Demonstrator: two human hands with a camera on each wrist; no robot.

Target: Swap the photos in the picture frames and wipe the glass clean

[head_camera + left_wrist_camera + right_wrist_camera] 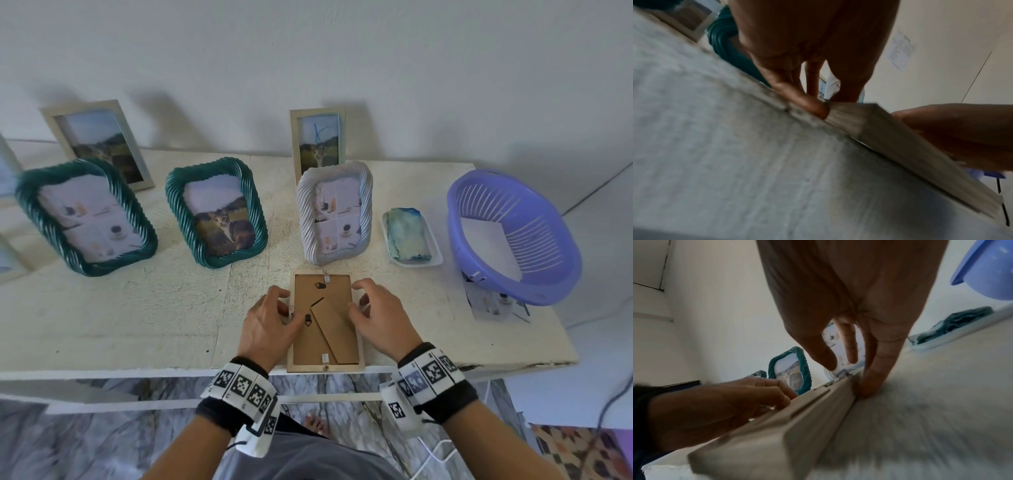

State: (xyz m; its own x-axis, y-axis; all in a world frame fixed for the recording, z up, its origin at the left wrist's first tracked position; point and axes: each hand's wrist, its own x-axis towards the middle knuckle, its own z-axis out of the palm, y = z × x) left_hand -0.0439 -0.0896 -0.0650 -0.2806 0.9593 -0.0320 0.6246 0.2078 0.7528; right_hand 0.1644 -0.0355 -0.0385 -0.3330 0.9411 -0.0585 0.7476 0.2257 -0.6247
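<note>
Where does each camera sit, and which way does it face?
Head: worn high, looks down at the table, face-down frame, left hand, right hand, both forearms.
Left wrist: low beside the frame's left edge, looks along the fingers toward the wall; the right hand shows too.
Right wrist: low beside the right edge, looks along the fingers; the left hand shows too.
Shared: all three show the frame and both hands.

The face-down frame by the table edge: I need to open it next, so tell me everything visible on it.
The face-down frame is a pale wooden rectangle lying flat, its near end at the table's front edge. Its brown board back shows a folded easel leg, black hangers and small metal tabs at both ends. The left hand touches its left edge and the right hand its right edge, fingers curled.
</note>
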